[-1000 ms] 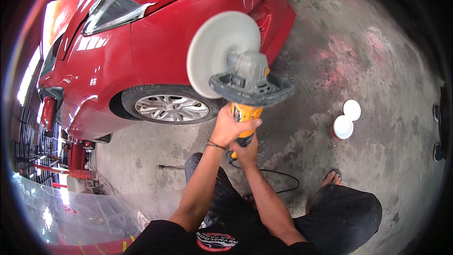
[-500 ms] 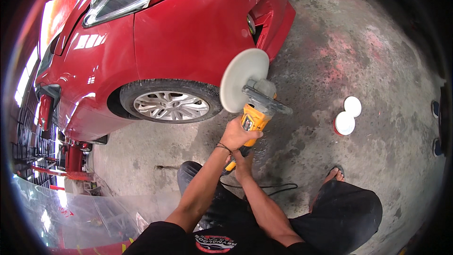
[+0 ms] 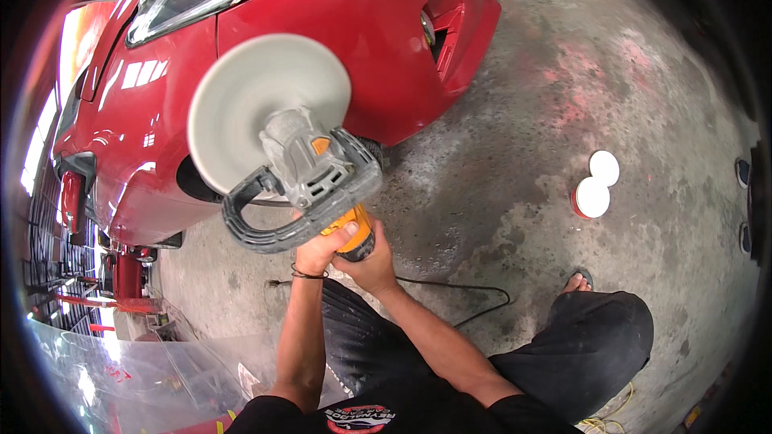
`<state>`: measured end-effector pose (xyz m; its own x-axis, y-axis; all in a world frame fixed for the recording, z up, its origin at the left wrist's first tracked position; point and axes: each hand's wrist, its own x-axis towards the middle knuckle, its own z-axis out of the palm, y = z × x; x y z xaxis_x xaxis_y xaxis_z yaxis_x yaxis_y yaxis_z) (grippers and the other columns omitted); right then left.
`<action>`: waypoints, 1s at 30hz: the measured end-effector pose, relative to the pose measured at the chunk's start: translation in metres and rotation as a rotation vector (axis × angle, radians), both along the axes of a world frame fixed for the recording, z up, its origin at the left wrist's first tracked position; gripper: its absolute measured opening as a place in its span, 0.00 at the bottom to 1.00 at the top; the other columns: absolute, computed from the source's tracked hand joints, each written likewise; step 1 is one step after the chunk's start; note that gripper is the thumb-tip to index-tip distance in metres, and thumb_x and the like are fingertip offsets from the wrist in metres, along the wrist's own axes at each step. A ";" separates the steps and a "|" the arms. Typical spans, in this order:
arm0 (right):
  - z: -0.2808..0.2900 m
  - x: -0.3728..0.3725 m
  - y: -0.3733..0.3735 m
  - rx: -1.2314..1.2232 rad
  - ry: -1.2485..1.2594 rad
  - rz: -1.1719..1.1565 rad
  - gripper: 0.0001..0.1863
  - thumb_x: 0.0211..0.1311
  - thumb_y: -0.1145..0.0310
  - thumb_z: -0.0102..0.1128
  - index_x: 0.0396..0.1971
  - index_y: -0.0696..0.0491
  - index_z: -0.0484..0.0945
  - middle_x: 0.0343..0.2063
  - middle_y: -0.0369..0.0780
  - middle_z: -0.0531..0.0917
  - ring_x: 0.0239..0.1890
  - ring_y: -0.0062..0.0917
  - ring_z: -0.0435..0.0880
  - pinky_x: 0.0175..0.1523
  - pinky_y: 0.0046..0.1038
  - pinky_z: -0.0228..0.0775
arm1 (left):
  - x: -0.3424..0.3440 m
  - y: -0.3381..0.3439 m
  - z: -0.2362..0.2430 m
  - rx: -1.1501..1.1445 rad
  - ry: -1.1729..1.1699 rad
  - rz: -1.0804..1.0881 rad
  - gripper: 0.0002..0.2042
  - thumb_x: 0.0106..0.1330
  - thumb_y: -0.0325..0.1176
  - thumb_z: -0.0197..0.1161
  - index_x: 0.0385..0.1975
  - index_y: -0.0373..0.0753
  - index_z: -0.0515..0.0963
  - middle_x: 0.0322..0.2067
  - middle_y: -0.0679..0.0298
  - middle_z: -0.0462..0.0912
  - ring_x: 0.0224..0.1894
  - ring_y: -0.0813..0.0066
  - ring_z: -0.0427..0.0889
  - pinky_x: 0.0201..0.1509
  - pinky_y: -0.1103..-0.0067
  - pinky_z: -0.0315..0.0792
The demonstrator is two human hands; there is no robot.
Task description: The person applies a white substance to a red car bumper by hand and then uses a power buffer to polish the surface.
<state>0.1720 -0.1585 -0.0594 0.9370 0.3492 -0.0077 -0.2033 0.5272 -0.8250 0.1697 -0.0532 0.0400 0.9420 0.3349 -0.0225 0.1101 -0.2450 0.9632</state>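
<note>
A yellow-and-grey power polisher (image 3: 310, 165) with a black loop handle (image 3: 277, 233) is held in both of my hands. Its broad, round, off-white pad (image 3: 241, 88) lies across the view of the red car's front fender (image 3: 354, 40); whether pad and paint touch, I cannot tell. My left hand (image 3: 320, 251) is wrapped round the yellow body just behind the loop handle. Close beside it, my right hand (image 3: 371, 267) grips the black rear part. The polisher hides most of the front wheel.
On the concrete floor (image 3: 515, 193) at the right stand a white-topped red tub (image 3: 593, 198) and a white round lid (image 3: 604, 167). A black cord (image 3: 450, 284) runs along the floor near my legs. Clear plastic sheeting (image 3: 161, 362) spreads at the lower left.
Both hands have swung the polisher left, from beside the bumper to across the wheel and fender. The pad has turned from a slanted view to nearly full round. Both hands keep their grip.
</note>
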 end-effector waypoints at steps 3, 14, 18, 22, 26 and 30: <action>-0.029 -0.021 0.002 -0.055 0.065 -0.005 0.52 0.47 0.63 0.91 0.71 0.56 0.69 0.60 0.43 0.83 0.62 0.30 0.84 0.68 0.37 0.76 | -0.005 -0.001 -0.021 0.039 0.100 -0.016 0.30 0.60 0.33 0.81 0.63 0.31 0.80 0.55 0.55 0.89 0.56 0.63 0.88 0.63 0.65 0.83; -0.083 -0.047 -0.028 0.055 0.606 -0.023 0.37 0.63 0.62 0.82 0.67 0.55 0.72 0.50 0.36 0.85 0.49 0.22 0.86 0.52 0.28 0.79 | 0.049 -0.058 -0.095 0.204 0.362 -0.151 0.39 0.52 0.45 0.86 0.62 0.30 0.80 0.50 0.55 0.92 0.52 0.66 0.90 0.62 0.69 0.82; -0.093 -0.030 -0.034 0.026 0.481 -0.051 0.42 0.59 0.61 0.84 0.69 0.57 0.71 0.52 0.39 0.85 0.52 0.25 0.86 0.56 0.29 0.78 | 0.058 -0.065 -0.086 0.128 0.292 -0.147 0.39 0.52 0.44 0.86 0.62 0.31 0.80 0.51 0.54 0.92 0.52 0.67 0.91 0.62 0.69 0.81; -0.074 0.002 -0.041 -0.251 0.157 -0.269 0.49 0.52 0.60 0.89 0.71 0.57 0.70 0.57 0.41 0.84 0.58 0.29 0.85 0.63 0.34 0.77 | 0.073 -0.070 -0.065 0.029 0.077 -0.157 0.36 0.52 0.38 0.86 0.61 0.31 0.80 0.51 0.56 0.91 0.52 0.70 0.90 0.61 0.70 0.82; -0.030 0.065 -0.070 -0.169 0.020 -0.307 0.51 0.46 0.61 0.93 0.69 0.57 0.71 0.57 0.41 0.85 0.59 0.30 0.85 0.64 0.35 0.77 | 0.115 -0.099 -0.007 0.003 -0.152 -0.168 0.32 0.52 0.33 0.86 0.58 0.31 0.81 0.51 0.58 0.92 0.51 0.71 0.89 0.60 0.71 0.83; 0.007 0.096 -0.099 -0.104 -0.023 -0.250 0.51 0.46 0.62 0.93 0.70 0.57 0.71 0.57 0.40 0.85 0.59 0.28 0.86 0.62 0.34 0.78 | 0.135 -0.114 0.009 -0.026 -0.179 -0.123 0.30 0.54 0.31 0.85 0.57 0.31 0.81 0.49 0.59 0.92 0.49 0.72 0.89 0.58 0.71 0.83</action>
<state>0.2680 -0.2577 -0.0524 0.9944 0.1050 -0.0092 -0.0578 0.4706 -0.8804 0.3046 -0.1668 0.0493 0.9655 0.2188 0.1414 -0.0921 -0.2211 0.9709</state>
